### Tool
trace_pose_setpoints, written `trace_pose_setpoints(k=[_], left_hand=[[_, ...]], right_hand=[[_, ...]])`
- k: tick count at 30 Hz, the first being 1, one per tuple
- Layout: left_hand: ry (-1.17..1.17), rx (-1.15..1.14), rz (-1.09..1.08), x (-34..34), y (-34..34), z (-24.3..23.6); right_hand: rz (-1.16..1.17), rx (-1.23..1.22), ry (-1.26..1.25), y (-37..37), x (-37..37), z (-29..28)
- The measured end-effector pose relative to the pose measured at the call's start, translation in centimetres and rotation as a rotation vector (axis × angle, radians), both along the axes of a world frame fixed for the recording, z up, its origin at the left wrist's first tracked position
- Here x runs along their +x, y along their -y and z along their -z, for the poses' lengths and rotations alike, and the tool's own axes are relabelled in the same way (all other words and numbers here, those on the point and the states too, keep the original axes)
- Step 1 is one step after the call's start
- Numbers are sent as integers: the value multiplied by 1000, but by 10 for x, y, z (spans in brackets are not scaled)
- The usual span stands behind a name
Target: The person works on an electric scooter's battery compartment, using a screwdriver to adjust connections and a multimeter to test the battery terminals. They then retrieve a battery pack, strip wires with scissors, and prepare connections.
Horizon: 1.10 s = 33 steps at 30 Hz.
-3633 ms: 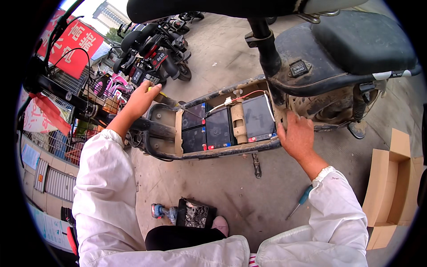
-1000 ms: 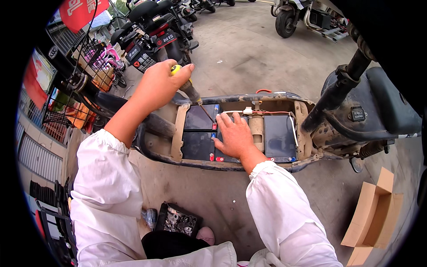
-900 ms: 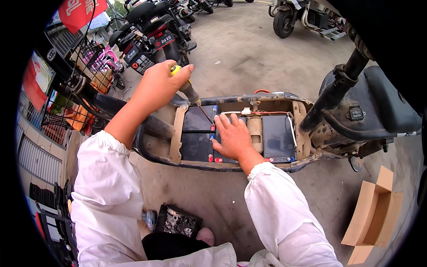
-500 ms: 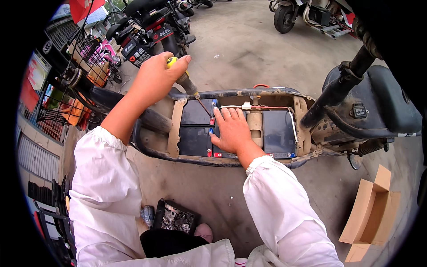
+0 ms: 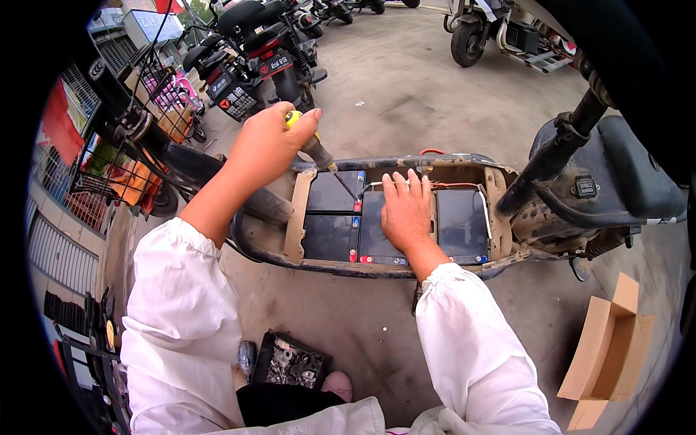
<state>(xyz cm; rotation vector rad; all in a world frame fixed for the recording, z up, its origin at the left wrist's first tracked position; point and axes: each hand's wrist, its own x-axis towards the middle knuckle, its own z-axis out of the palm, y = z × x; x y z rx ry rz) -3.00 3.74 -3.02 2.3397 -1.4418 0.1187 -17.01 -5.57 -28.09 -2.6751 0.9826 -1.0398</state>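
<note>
My left hand is closed round the yellow-topped handle of a screwdriver. Its shaft slants down to the right, and the tip meets the terminal area at the inner edge of the upper-left black battery. My right hand lies with fingers stretched out over the middle battery and the thin wires at its far edge, partly hiding both. The lower-left battery and the right battery sit beside them in the scooter's floor frame. Red and blue marks show at the terminals.
A toolbox of metal parts stands on the ground by my foot. At the lower right lies an open cardboard box. The scooter's black seat is at the right, a wire basket at the left. Parked scooters stand behind.
My right hand has slid right, uncovering more of the middle battery and covering the white wire connector. The screwdriver stays at the same terminal in my left hand. The whole view has shifted slightly.
</note>
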Motion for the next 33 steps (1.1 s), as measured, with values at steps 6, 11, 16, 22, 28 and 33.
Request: trace_pose_setpoints(k=[6, 11, 16, 22, 28, 33], left_hand=[[-35, 11, 36, 9, -10, 4], [-137, 44, 235, 20, -12, 2], [-231, 77, 160, 17, -13, -1], [-212, -30, 171, 15, -15, 7], [-110, 35, 135, 3, -4, 5], [-41, -97, 176, -1, -1, 12]], right_hand=[[-139, -29, 35, 14, 10, -9], [-148, -18, -16, 22, 19, -13], [-190, 7, -96, 27, 32, -24], [-248, 245, -210, 10, 7, -23], [-235, 60, -276, -18, -15, -12], [-239, 133, -344, -31, -21, -12]])
